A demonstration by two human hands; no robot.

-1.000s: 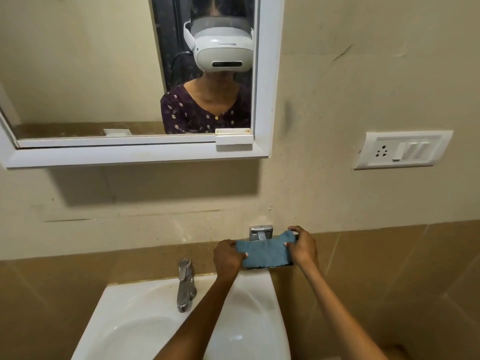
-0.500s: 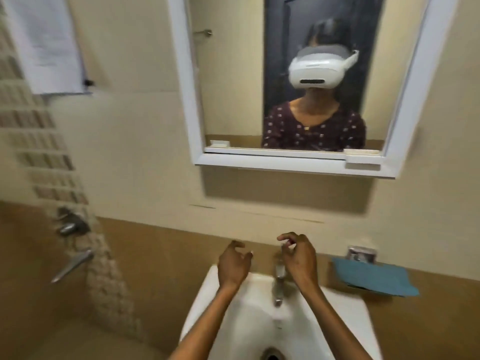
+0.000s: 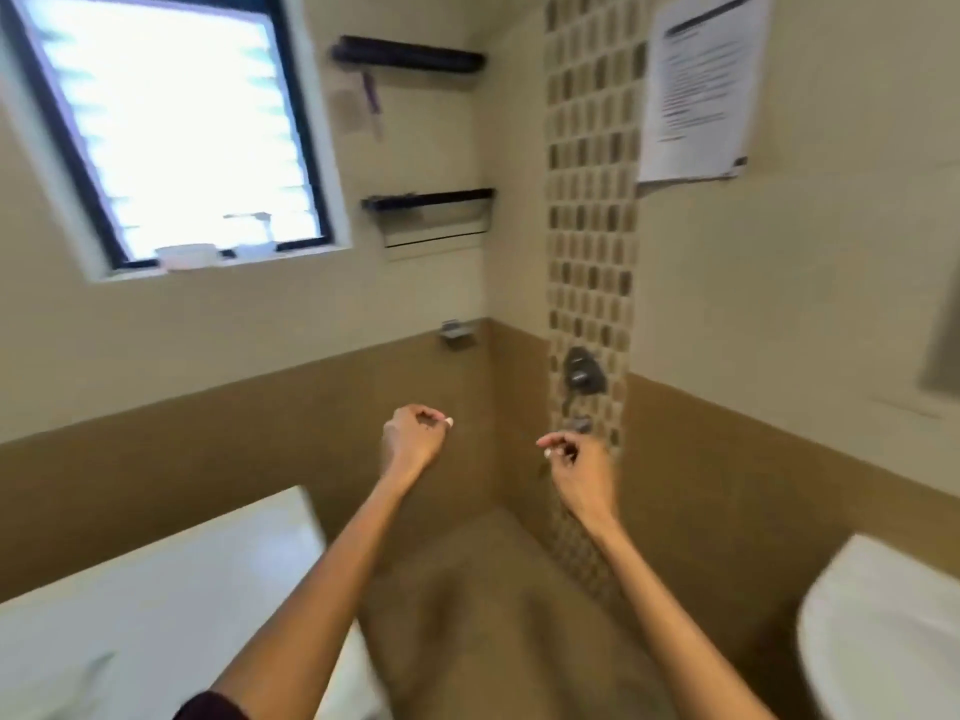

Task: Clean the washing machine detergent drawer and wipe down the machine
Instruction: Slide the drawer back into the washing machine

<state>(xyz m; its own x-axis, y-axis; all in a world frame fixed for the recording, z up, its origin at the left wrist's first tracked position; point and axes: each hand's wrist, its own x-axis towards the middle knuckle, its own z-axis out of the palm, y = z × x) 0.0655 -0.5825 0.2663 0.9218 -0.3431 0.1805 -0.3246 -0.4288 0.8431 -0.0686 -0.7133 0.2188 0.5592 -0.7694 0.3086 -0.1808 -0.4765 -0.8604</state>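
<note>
My left hand [image 3: 413,441] is raised in the middle of the view, fingers loosely curled and holding nothing. My right hand [image 3: 576,462] hangs a little to its right at the same height, also loosely curled and empty. A white flat-topped appliance [image 3: 156,589], likely the washing machine, fills the lower left below my left forearm. No drawer or cloth is visible. The view is blurred by motion.
A white washbasin [image 3: 883,631] edges in at the lower right. A shower valve [image 3: 584,376] sits on a mosaic tile strip [image 3: 589,200] in the corner. A window [image 3: 171,127], two dark wall shelves [image 3: 428,200] and a paper notice [image 3: 696,90] are higher up.
My head has turned left from the mirror and basin to the room corner. Both hands left the blue cloth on the holder by the basin and now hang empty in the air.
</note>
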